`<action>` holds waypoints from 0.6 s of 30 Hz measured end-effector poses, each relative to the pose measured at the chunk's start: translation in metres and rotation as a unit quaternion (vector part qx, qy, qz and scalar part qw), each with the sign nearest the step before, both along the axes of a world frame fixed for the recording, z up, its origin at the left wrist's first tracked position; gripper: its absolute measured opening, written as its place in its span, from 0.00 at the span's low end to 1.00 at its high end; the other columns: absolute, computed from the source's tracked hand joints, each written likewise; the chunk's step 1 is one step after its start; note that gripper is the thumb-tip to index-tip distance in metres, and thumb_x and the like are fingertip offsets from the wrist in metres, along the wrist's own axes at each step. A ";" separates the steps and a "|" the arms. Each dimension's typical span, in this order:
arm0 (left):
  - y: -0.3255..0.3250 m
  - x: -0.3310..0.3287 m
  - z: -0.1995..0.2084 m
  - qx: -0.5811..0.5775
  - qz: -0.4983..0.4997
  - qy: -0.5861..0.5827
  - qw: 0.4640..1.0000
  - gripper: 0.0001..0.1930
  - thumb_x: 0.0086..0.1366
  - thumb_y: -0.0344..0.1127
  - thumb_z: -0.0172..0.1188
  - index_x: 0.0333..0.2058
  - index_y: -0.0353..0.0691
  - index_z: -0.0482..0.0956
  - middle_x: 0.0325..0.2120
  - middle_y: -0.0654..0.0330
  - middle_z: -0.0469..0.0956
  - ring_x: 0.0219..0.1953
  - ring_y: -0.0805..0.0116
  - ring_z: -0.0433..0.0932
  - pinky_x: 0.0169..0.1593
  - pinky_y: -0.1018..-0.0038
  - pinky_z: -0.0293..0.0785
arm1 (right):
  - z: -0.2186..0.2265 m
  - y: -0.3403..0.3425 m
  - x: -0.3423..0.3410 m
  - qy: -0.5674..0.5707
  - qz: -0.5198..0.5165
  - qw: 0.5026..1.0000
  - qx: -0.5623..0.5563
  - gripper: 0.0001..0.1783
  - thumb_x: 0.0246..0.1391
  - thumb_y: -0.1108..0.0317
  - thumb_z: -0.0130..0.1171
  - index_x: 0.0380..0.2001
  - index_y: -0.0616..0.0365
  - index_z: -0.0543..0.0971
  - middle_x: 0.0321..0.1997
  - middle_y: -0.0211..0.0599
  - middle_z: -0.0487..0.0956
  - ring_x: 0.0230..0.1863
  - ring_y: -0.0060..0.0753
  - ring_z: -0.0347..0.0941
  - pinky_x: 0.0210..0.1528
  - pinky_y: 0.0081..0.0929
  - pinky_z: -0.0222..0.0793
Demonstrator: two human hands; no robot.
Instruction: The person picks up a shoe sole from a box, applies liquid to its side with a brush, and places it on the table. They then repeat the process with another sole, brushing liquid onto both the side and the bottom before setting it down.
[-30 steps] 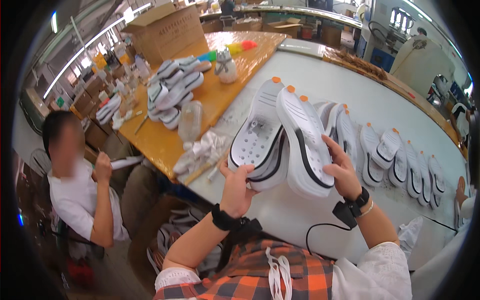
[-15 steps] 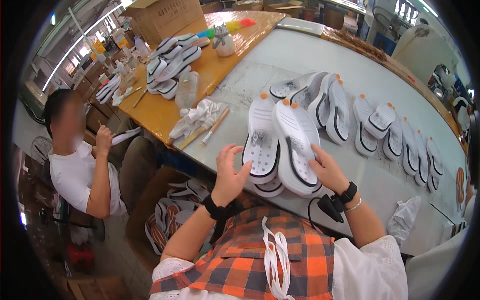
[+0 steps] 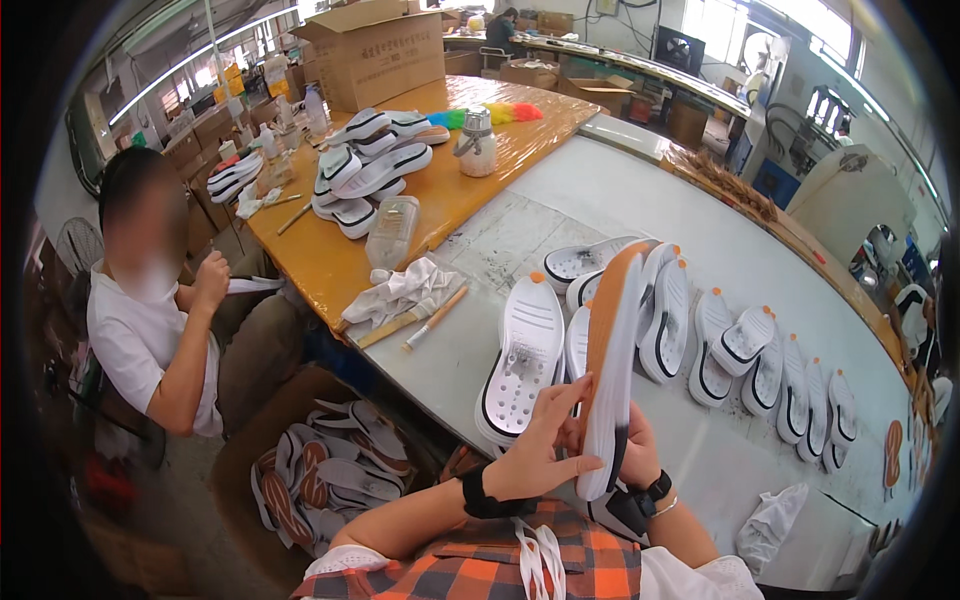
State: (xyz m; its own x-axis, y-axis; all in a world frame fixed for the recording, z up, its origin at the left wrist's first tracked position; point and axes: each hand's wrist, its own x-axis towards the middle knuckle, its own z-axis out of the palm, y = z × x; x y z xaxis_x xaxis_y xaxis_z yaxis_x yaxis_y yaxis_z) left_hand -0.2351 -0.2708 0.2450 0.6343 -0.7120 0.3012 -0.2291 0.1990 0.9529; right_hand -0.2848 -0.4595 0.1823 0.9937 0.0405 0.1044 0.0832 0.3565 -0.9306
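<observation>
Both of my hands hold a white shoe sole (image 3: pixel 613 400) tilted up on its edge. Its tan-orange underside faces left, and a dark patch marks the sidewall near my fingers. My left hand (image 3: pixel 535 452) pinches its lower part from the left, thumb along the sidewall. Closed round the right side is my right hand (image 3: pixel 640 455), its fingers partly hidden behind the sole. Just left of it, another white sole (image 3: pixel 522 350) with a black rim and orange tip lies on the grey table (image 3: pixel 640 195). More soles (image 3: pixel 665 325) lie overlapped behind the held one.
Further soles (image 3: pixel 745 345) line the right side. At left are a crumpled cloth (image 3: pixel 405 290), a brush (image 3: pixel 436 318), a plastic container (image 3: pixel 392 232), a lidded jar (image 3: pixel 476 145) and piled soles (image 3: pixel 385 170). A box of soles (image 3: pixel 225 480) stands below, beside a seated co-worker (image 3: pixel 150 330).
My hands have lifted one sole off the near stack and turned it on edge, showing its underside. The view has tilted up, bringing in more of the far room.
</observation>
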 end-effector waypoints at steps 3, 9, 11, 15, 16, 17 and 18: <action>0.010 0.007 0.007 0.001 0.040 0.062 0.997 0.47 0.53 0.25 0.63 0.64 0.39 0.39 0.53 0.58 0.53 0.41 0.72 0.68 0.44 0.76 0.70 | 0.027 0.019 0.002 -0.020 -0.065 0.997 -0.042 0.30 0.56 0.74 0.49 0.61 0.62 0.55 0.57 0.39 0.66 0.56 0.29 0.64 0.56 0.28 0.61; 0.061 0.055 -0.019 -0.078 -0.012 0.426 0.901 0.26 0.65 0.46 0.49 0.56 0.37 0.59 0.44 0.56 0.70 0.36 0.71 0.76 0.39 0.76 0.74 | 0.091 0.052 0.003 -0.072 0.134 0.988 0.032 0.24 0.55 0.63 0.54 0.53 0.64 0.67 0.63 0.45 0.57 0.59 0.35 0.62 0.57 0.37 0.60; 0.063 0.048 -0.018 -0.247 -0.056 0.488 0.836 0.29 0.63 0.44 0.53 0.58 0.35 0.57 0.41 0.54 0.69 0.34 0.69 0.72 0.37 0.76 0.72 | 0.097 0.060 0.012 -0.101 0.131 0.986 -0.020 0.20 0.54 0.71 0.51 0.51 0.64 0.69 0.61 0.44 0.62 0.56 0.35 0.65 0.54 0.33 0.64; 0.074 0.045 -0.016 -0.383 -0.190 0.604 0.672 0.32 0.63 0.43 0.53 0.60 0.35 0.54 0.41 0.53 0.63 0.34 0.68 0.66 0.37 0.77 0.70 | 0.089 0.059 0.027 -0.056 0.039 0.996 -0.057 0.12 0.51 0.79 0.47 0.39 0.64 0.75 0.45 0.40 0.75 0.47 0.30 0.71 0.47 0.26 0.68; 0.079 0.039 -0.016 -0.428 -0.256 0.621 0.605 0.32 0.62 0.43 0.53 0.60 0.35 0.53 0.41 0.53 0.62 0.34 0.68 0.66 0.36 0.77 0.70 | 0.090 0.059 0.030 -0.037 0.028 0.997 -0.059 0.11 0.51 0.79 0.48 0.38 0.63 0.75 0.42 0.39 0.76 0.45 0.28 0.72 0.46 0.25 0.68; 0.083 0.033 -0.014 -0.452 -0.257 0.627 0.580 0.33 0.63 0.42 0.52 0.61 0.35 0.51 0.41 0.51 0.61 0.33 0.67 0.66 0.36 0.77 0.71 | 0.092 0.060 0.032 -0.030 0.020 0.998 -0.057 0.09 0.52 0.78 0.48 0.37 0.63 0.75 0.40 0.37 0.77 0.43 0.27 0.72 0.44 0.23 0.68; 0.087 0.032 -0.021 -0.455 -0.246 0.626 0.584 0.33 0.63 0.42 0.52 0.61 0.35 0.51 0.41 0.51 0.61 0.33 0.67 0.66 0.36 0.77 0.71 | 0.095 0.062 0.034 -0.024 0.010 0.998 -0.057 0.08 0.52 0.78 0.48 0.35 0.63 0.75 0.38 0.36 0.77 0.41 0.25 0.72 0.43 0.22 0.68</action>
